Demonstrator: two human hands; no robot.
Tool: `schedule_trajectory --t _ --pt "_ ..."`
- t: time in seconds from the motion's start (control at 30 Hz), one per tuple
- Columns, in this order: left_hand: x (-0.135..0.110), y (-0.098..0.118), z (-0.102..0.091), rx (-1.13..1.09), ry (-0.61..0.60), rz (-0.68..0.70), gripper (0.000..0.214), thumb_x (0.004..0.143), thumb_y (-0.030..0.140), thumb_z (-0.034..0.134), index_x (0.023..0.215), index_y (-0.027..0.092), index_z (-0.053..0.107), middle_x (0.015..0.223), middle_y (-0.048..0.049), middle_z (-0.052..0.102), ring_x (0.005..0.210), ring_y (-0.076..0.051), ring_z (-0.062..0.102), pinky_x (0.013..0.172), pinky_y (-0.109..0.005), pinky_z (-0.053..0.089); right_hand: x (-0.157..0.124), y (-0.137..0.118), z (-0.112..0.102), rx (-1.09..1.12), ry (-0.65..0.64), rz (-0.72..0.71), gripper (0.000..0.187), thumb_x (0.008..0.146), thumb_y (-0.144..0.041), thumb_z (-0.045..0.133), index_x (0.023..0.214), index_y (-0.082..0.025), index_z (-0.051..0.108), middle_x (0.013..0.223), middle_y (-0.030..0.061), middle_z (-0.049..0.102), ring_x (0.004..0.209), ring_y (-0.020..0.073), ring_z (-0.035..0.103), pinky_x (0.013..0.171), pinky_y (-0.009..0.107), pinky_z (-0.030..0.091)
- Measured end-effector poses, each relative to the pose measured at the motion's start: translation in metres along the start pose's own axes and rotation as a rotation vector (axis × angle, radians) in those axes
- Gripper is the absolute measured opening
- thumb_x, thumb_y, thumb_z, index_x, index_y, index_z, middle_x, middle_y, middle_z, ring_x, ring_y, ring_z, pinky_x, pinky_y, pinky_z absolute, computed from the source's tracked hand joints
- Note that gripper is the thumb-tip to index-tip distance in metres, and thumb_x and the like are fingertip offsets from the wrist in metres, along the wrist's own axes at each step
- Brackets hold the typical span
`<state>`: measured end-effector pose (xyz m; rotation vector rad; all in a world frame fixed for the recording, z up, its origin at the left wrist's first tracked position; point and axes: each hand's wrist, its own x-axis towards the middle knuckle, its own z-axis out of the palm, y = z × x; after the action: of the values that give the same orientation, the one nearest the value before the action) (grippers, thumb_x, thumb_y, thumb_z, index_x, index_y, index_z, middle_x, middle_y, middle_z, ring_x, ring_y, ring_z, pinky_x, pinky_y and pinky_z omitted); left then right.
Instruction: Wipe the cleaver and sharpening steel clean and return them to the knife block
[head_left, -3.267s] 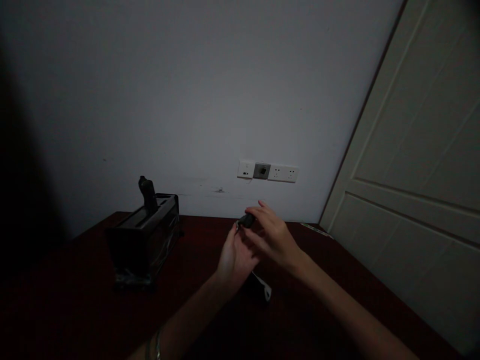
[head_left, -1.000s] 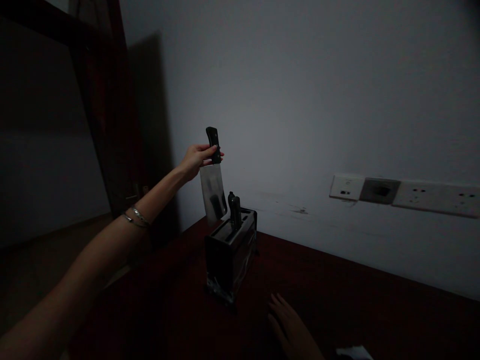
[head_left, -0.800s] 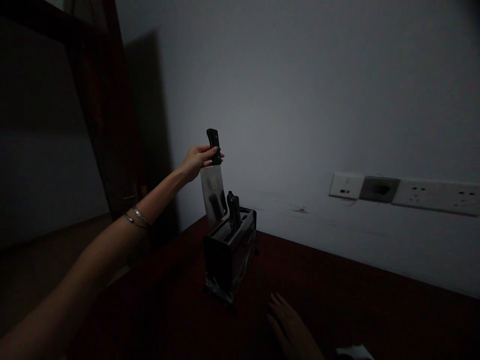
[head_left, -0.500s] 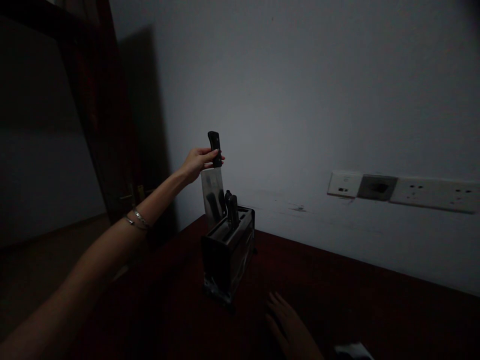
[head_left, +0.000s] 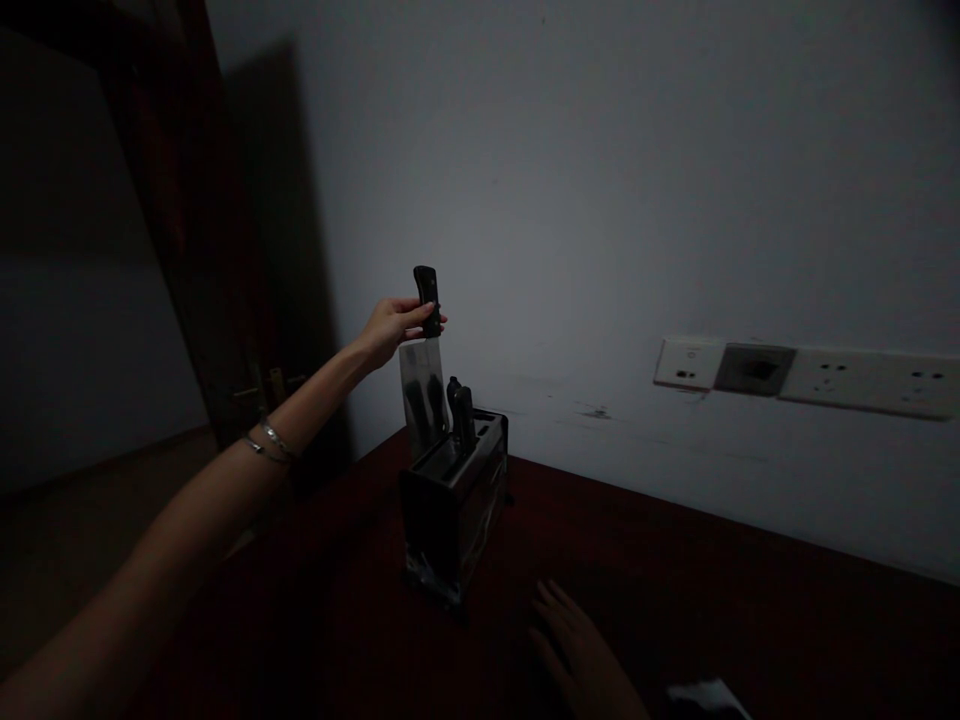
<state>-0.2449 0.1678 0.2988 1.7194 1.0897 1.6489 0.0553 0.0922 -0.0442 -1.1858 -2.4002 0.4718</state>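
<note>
In the head view my left hand (head_left: 401, 322) grips the black handle of a cleaver (head_left: 421, 385), fingers closed around it. The wide blade hangs upright, its lower end behind the near rim of a dark knife block (head_left: 433, 525). I cannot tell how deep the blade sits in a slot. Knives with black handles (head_left: 463, 415) stand in the block, and the blade mirrors dark handle shapes. My right hand (head_left: 574, 640) lies with fingers stretched out over the dark red table (head_left: 600, 520), to the right of the block, holding nothing.
Behind the table rises a pale wall (head_left: 570, 220) with a row of sockets (head_left: 810, 375) at the right. A whitish object (head_left: 709, 698), partly cut off, lies at the bottom edge. A dark door frame (head_left: 172, 170) stands at the left. The light is dim.
Almost nothing differs. The view has shifted slightly; my left hand still holds the cleaver at about the same height, and my right hand stays in place.
</note>
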Motion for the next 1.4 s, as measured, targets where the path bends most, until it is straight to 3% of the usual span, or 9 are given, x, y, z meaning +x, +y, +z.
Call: schedule_trajectory --t 0.73,1.4 --pt "0.006 -0.012 0.001 -0.017 -0.044 0.003 0.028 0.071 0.032 0.067 0.087 0.01 0.065 0.085 -0.0111 0.068 0.078 -0.019 0.064 0.082 -0.039 0.048 0.002 0.004 0.001 0.029 0.021 -0.016 0.045 0.086 -0.043 0.041 0.119 -0.016 0.057 0.133 0.0081 0.046 0.126 0.027 0.038 0.103 0.043 0.036" --pt "0.007 -0.016 0.004 0.006 -0.065 -0.049 0.023 0.073 0.03 0.065 0.085 0.011 0.065 0.087 -0.0111 0.068 0.078 -0.017 0.063 0.082 -0.038 0.047 0.0 0.0 0.0 0.021 0.029 -0.029 0.046 0.087 -0.044 0.039 0.119 -0.017 0.056 0.133 0.0083 0.045 0.125 0.027 0.038 0.102 0.044 0.037"
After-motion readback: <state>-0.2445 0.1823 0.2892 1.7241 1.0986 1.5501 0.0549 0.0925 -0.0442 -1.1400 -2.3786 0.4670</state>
